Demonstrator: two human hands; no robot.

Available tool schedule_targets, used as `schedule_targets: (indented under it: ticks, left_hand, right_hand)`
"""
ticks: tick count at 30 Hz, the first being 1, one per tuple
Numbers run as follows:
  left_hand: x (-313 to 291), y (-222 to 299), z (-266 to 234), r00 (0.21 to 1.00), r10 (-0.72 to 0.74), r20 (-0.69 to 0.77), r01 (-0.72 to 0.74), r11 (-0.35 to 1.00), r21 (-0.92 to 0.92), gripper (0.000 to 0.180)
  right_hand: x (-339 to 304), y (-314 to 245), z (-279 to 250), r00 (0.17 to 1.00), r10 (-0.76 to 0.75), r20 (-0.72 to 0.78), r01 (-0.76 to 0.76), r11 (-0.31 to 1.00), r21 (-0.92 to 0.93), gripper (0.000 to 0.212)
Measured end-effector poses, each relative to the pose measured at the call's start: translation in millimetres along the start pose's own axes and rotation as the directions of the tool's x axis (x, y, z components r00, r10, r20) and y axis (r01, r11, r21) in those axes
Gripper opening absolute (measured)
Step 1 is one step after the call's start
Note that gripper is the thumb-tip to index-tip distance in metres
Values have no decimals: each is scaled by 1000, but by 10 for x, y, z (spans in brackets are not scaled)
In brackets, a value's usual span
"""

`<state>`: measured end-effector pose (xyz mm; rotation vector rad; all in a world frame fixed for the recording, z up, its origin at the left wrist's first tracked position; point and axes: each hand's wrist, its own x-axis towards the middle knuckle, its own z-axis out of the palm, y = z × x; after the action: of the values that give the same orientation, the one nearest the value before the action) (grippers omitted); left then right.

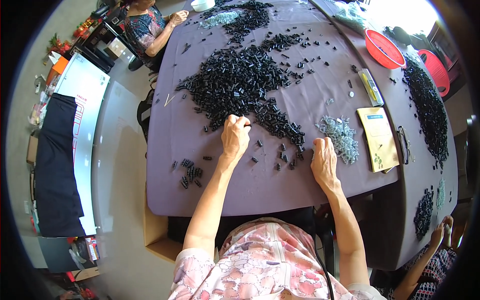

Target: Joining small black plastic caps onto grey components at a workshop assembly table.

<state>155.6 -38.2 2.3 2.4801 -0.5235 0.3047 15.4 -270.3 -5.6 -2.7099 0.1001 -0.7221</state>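
A large heap of small black plastic pieces (235, 80) spreads over the cloth-covered table (210, 200). At its near edge is my left hand (236, 136), fingers pinched together on a small black plastic piece whose end shows by the fingertips. My right hand (325, 159) is closed beside a small pile of transparent pale plastic pieces (342, 140); whatever its fingers hold is hidden. Several loose black pieces (283, 156) lie between my hands. A smaller group of black pieces (191, 172) sits left of my left forearm.
To the right are a yellow booklet (378, 140), eyeglasses (405, 145), a box with a yellow tool (370, 87) and a red basket (384, 49). Another black pile (425, 107) covers the right table. One person (147, 30) sits far left; another person's hands (442, 232) show at lower right.
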Motion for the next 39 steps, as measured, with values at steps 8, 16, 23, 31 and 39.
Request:
schedule_targets:
  ticks: [8,16,23,31,39]
  left_hand:
    - [-555,417,-295,948,-245,205,313,582,-751,8]
    - [-1029,822,-375,905,-257,339,397,224,-890,27]
    - [-1157,785,-371,789,-357,501,501,-99,-860,20]
    - [-1286,726,-272,772,-369,517,480,-195,-855,15]
    - [-1319,571,-255,730,-207,651,534,-423,-733,9]
  right_hand:
    - [-30,28,-131,992,123,-7,-115,944,310,31]
    - [-132,-984,-419,993,-24,111,-64,691,720,34]
    - [-328,-1008,-361,936,85,341,-339,474,812,39]
    - [-384,-1096,-240,950,119,289,-308,512,802,28]
    - [-282,-1116,-259,989,-4,148,-96,744,661,27]
